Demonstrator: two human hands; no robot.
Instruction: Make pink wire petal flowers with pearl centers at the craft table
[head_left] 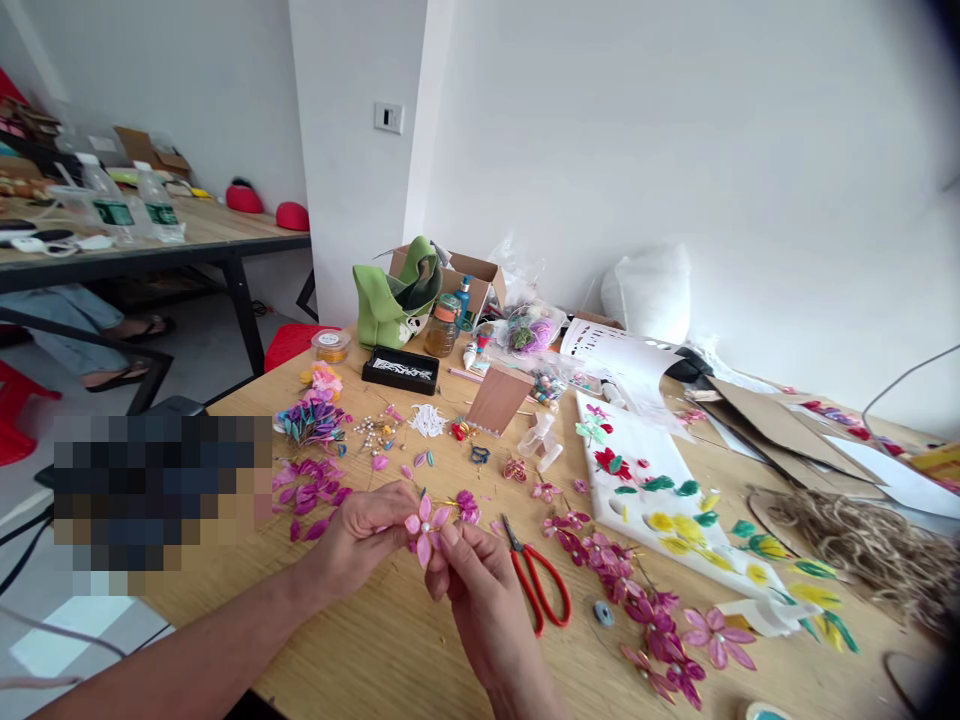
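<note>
You hold a pink flower (424,530) with a pale bead at its centre, just to the left of the red-handled scissors (517,545), above the table (375,640). Your left hand (367,525) has its thumb and forefinger pinched together at the flower's left side; whether they grip a petal or the stem behind it you cannot tell from here. Your right hand (480,575), next to the scissors, has its thumb and fingers clamped on the flower's right side, the other fingers curled under. A smaller magenta flower (467,506) shows just behind your fingers, left of the scissors. Well to the left of the scissors lie loose magenta petals (311,490), with a purple and teal bunch (311,422) beyond them. Farther beyond the scissors you have a brown block (500,398) leaning, a black tray (400,370) and a green bag (373,305). Just right of the scissors' handles sits a small blue-grey roll (603,613), and past it runs a spray of dark pink flowers (660,632). A white sheet (649,450) bearing coloured flowers and leaves lies beyond and right of the scissors, with tan yarn (862,550) farther right.
</note>
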